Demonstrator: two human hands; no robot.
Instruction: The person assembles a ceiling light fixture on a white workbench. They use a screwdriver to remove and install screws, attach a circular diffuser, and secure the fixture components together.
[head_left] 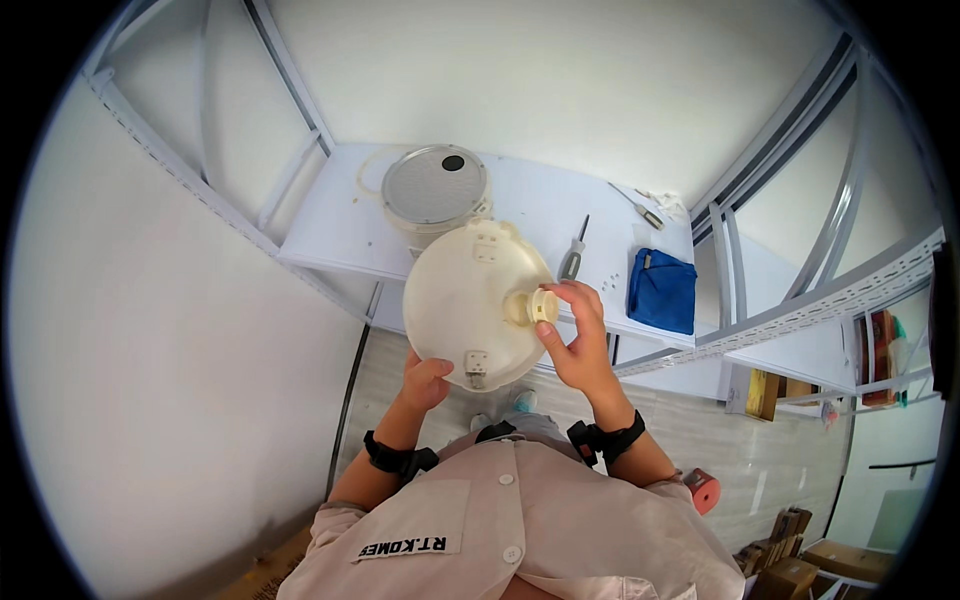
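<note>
A round cream plastic lid point(465, 310), with small bracket-like fittings near its upper and lower edges, is held up in front of the shelf. My left hand point(427, 380) grips its lower left edge, the thumb on the near face and the other fingers hidden behind. At the lid's right side my right hand point(580, 340) pinches a small cream ring-shaped cap point(542, 307) between thumb and fingers. The cap sits against or just over a round fitting point(517, 308) on the lid; I cannot tell whether they are joined. Behind stands a cream cylindrical body point(435, 190) with a grey top.
On the white shelf point(520, 180) lie a screwdriver point(573, 258), another screwdriver point(648, 215), several tiny pieces point(612, 282) and a folded blue cloth point(662, 290). Metal frame posts point(735, 260) flank the shelf. A red roll point(703, 490) is on the floor behind my right arm.
</note>
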